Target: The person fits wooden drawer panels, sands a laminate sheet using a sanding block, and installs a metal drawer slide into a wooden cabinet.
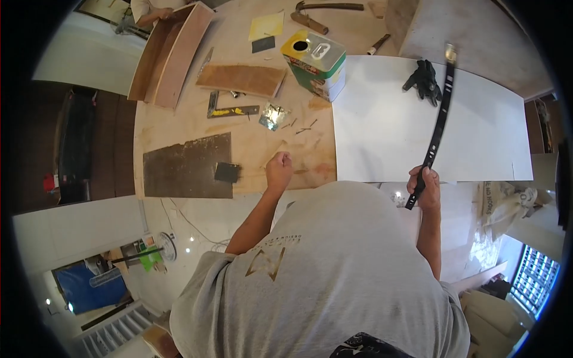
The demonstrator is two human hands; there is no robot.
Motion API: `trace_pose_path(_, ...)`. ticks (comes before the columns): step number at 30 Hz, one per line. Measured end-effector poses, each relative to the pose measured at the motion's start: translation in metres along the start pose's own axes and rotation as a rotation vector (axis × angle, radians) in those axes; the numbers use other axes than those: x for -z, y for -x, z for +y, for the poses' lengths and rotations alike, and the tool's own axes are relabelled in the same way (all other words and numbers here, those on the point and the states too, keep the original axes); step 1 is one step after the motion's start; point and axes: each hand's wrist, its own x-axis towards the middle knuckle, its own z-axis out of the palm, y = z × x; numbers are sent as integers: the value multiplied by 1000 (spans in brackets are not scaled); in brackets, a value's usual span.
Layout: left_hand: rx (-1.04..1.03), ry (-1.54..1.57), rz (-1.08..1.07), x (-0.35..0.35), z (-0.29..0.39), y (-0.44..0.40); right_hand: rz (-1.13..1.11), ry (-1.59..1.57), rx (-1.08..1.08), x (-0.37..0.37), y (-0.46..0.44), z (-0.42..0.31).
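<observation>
My right hand [425,184] grips the lower end of a long black drawer slide [441,116], a slotted strip with a shiny tip. It slants up across the white board [382,143], past a black glove [425,82]. My left hand [279,171] is closed in a fist over the front of the wooden worktop [310,161]; whatever may be inside it is hidden. Several screws [305,129] lie just beyond that hand, near a shiny foil packet [273,116]. A small dark pad [227,172] rests on a dark sheet [185,167] to the left.
A tin can [316,65] stands mid-table. Behind the screws are a square [233,111] and a brown board [242,80]. At the upper left another person's hand [160,14] touches a wooden drawer box [170,56]. A hammer [328,7] lies at the back.
</observation>
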Motion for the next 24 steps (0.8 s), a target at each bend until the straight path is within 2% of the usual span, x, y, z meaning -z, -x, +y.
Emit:
trace_pose_path(3, 53, -82, 118, -7, -21, -19, -46, 158, 93, -29, -8, -31)
trace_pose_path(6, 101, -275, 147, -12, -35, -49, 162, 198, -31, -40, -26, -40)
trace_pose_path(9, 45, -70, 205, -22, -32, -72, 334, 109, -44, -44, -48, -43)
trace_pose_path(10, 48, -86, 190, -25, -31, -79, 399, 91, -39, -47, -54, -44)
trace_pose_path(15, 13, -15, 125, -46, -20, -95, 350, -235, 78, -25, -86, -52)
trace_pose_path(18, -20, -91, 82, -52, -19, -99, 461, -429, 103, -19, -102, -55)
trace_pose_path(21, -119, -291, -106, -56, -29, -106, 341, -635, 147, 5, -114, -40)
trace_pose_path(23, -288, -277, -143, -59, -36, -108, 450, -660, 98, -12, -117, -45)
trace_pose_path(24, -274, -252, -162, -57, -32, -105, 522, -635, 83, -28, -118, -50)
